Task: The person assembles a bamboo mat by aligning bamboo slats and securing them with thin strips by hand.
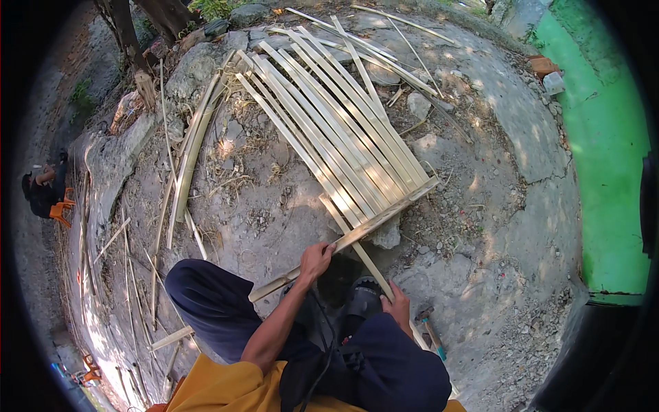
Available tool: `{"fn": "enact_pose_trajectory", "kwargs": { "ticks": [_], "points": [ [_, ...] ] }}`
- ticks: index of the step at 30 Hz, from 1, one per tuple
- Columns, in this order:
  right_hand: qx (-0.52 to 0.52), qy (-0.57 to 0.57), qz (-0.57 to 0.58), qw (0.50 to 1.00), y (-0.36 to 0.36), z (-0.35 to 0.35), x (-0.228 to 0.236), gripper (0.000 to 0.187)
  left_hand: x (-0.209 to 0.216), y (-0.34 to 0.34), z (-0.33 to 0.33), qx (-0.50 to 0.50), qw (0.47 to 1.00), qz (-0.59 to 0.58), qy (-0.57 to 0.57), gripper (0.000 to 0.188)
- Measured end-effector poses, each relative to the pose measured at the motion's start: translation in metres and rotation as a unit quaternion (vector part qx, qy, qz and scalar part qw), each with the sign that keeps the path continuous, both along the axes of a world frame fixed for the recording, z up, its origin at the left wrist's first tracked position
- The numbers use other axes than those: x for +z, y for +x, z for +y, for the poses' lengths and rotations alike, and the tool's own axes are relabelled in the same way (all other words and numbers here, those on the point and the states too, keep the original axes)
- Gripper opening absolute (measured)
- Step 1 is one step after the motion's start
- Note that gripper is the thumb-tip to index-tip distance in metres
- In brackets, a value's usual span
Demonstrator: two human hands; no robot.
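Note:
Several pale bamboo slats (353, 158) lie side by side on the ground ahead of me, their near ends at a long bamboo crosspiece (391, 214). My left hand (317, 261) is closed round that crosspiece, left of the slats, and the bar's free end sticks out past my wrist. Lower and to the right, my right hand (397, 307) grips a single bamboo slat (371, 265). This slat crosses the bar at an angle; its far end shows beyond the bar, and its near end runs back beside my right leg. A hammer (433, 335) with a teal grip lies right of that hand.
Loose bamboo strips (195, 147) lie on the left, with more strips (364, 51) at the far side. Broken rock (386, 233) sits under the crosspiece. A green surface (604, 151) borders the right. Far left, a person (44, 196) sits on an orange chair (62, 208).

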State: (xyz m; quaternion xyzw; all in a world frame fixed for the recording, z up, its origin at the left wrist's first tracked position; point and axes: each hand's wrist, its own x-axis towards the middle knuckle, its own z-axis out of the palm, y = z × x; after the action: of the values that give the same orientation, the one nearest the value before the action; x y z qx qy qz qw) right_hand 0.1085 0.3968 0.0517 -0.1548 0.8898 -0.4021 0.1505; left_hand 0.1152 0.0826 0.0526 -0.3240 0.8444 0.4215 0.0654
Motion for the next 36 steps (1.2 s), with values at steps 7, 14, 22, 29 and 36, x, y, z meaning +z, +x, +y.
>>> {"fn": "enact_pose_trajectory", "kwargs": {
  "ticks": [7, 14, 22, 29, 36],
  "points": [
    [0.033, -0.052, -0.087, 0.994, -0.054, -0.081, 0.008, 0.043, -0.012, -0.003, -0.001, 0.001, 0.999, -0.01, 0.03, 0.044],
    [0.031, -0.018, 0.092, 0.995, -0.061, -0.066, 0.011, 0.049, -0.032, -0.004, -0.002, -0.007, 1.0, 0.002, 0.03, 0.046],
    [-0.031, 0.212, 0.071, 0.974, 0.063, 0.122, 0.04, 0.057, -0.041, -0.006, 0.001, -0.016, 0.999, -0.002, 0.034, 0.046],
    [-0.02, 0.219, 0.087, 0.972, 0.082, 0.152, 0.005, 0.05, -0.023, -0.008, 0.002, -0.006, 0.998, -0.025, 0.056, 0.044],
    [-0.067, 0.093, 0.043, 0.993, 0.054, 0.118, 0.015, 0.028, -0.023, 0.0, 0.0, 0.014, 1.0, 0.01, 0.0, 0.043]
  ]
}}
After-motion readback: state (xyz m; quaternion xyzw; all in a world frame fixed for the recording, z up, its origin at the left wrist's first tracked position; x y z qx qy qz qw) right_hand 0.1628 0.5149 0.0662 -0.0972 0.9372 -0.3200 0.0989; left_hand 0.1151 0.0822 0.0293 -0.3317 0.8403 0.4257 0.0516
